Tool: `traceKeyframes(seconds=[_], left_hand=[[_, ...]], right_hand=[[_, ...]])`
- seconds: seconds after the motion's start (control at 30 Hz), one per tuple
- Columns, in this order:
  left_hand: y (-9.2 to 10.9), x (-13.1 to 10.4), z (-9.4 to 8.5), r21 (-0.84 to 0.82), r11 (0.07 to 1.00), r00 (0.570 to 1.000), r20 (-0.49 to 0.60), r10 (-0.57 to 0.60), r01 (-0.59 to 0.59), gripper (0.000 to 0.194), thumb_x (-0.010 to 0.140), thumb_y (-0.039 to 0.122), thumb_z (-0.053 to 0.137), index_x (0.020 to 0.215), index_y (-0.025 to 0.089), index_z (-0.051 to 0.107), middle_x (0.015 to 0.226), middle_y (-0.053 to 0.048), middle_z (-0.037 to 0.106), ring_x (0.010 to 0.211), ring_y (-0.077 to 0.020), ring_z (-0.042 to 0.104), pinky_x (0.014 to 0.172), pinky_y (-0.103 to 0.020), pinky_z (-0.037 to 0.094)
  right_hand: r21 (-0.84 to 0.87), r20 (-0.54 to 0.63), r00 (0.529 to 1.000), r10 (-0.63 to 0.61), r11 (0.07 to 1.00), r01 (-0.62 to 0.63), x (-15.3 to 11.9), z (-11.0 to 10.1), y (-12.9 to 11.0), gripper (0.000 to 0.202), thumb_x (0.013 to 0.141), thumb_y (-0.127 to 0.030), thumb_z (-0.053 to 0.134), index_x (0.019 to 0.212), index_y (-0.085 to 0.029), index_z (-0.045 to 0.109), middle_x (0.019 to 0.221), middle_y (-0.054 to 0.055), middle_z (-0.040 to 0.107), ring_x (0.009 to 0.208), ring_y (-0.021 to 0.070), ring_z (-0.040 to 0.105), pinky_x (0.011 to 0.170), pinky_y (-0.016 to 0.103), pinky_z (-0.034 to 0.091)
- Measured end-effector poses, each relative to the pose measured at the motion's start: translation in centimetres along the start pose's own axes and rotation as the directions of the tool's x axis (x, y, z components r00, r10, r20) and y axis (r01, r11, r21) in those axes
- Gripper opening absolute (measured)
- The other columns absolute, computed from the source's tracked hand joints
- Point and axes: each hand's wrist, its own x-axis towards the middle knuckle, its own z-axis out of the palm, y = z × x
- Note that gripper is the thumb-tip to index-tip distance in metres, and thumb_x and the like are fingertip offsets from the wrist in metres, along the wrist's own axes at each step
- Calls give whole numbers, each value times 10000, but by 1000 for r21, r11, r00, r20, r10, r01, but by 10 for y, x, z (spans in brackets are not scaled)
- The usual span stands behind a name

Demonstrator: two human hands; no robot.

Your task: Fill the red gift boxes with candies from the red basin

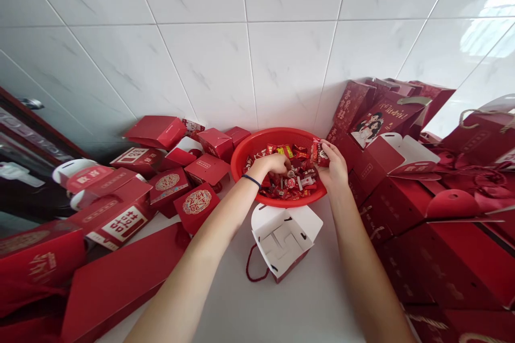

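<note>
A red plastic basket full of wrapped candies stands against the tiled wall. My left hand reaches down into it, its fingers bent together among the candies; what they grip, if anything, is hidden. At the basket's right rim, my right hand holds red candy packets between thumb and fingers. In front of the basket an open box with a white inside and a dark red cord handle sits on the pale table, with nothing in it.
Many red gift boxes crowd the left side, with a long red box nearer me. On the right are stacked red boxes, an opened box and upright gift bags. White tiles rise behind.
</note>
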Motion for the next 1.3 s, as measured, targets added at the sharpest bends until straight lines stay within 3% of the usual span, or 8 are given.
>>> traceKeyframes(seconds=[0.07, 0.2, 0.27, 0.47, 0.7, 0.93, 1.13, 1.3], left_hand=[[0, -1, -2, 22, 1000, 1000, -25, 9, -8, 323, 722, 176, 675, 1035, 210, 749, 1011, -60, 787, 905, -210, 724, 751, -233, 548], [5, -6, 1, 20, 1000, 995, 100, 22, -24, 179, 739, 221, 677, 884, 181, 774, 818, -51, 787, 759, -199, 728, 698, -240, 556], [8, -7, 3, 16, 999, 992, 124, 38, -40, 210, 738, 218, 673, 914, 199, 785, 844, -40, 796, 764, -198, 730, 712, -247, 563], [11, -7, -2, 43, 995, 991, -90, 96, -92, 461, 760, 127, 604, 1183, 266, 727, 1280, -1, 723, 1108, -189, 677, 906, -215, 515], [-8, -6, -11, 71, 980, 947, -279, -157, 184, 327, 810, 209, 633, 1120, 161, 726, 1087, -150, 760, 993, -293, 721, 776, -297, 543], [-4, -6, -11, 100, 941, 930, -218, -296, 323, 346, 777, 246, 709, 1109, 149, 716, 1094, -164, 751, 968, -312, 722, 736, -315, 546], [5, -10, -11, 121, 949, 943, -208, -261, 290, 437, 774, 437, 755, 1094, 140, 727, 1131, -138, 741, 1011, -306, 699, 762, -294, 531], [6, -9, -7, 134, 972, 975, -139, -175, 194, 298, 830, 403, 704, 1033, 191, 762, 1048, -50, 771, 961, -245, 702, 752, -244, 509]], right_hand=[[-4, -11, 1000, 1, 1000, -1, -1, 1, -1, 101, 748, -111, 717, 796, -191, 678, 709, -29, 714, 607, 102, 653, 547, 206, 537], [-24, -28, 999, 14, 1000, -15, -4, 4, -3, 90, 749, -108, 693, 792, -186, 681, 688, -31, 709, 581, 93, 633, 500, 185, 513], [-28, -18, 1000, 15, 999, -15, -6, 5, -4, 89, 745, -110, 694, 786, -189, 681, 684, -35, 707, 579, 91, 630, 490, 180, 508], [-18, -4, 1000, 21, 1000, -21, -6, 5, -4, 87, 735, -100, 696, 764, -180, 685, 693, -25, 710, 591, 93, 635, 508, 181, 514], [-51, 21, 1000, 14, 999, -13, 0, 0, -1, 124, 701, -180, 764, 798, -195, 688, 717, -30, 713, 612, 113, 643, 478, 194, 496], [-40, 23, 1000, -4, 999, 5, 1, -3, 2, 142, 676, -201, 791, 793, -198, 710, 760, -17, 728, 656, 118, 655, 502, 196, 495], [-7, 25, 1000, -3, 1000, 4, 0, -2, 3, 123, 684, -168, 781, 781, -189, 707, 745, -13, 726, 654, 115, 662, 574, 216, 539], [3, 9, 1000, 10, 1000, -10, -1, 0, 3, 109, 690, -153, 763, 779, -183, 707, 732, -14, 719, 643, 111, 653, 574, 217, 540]])
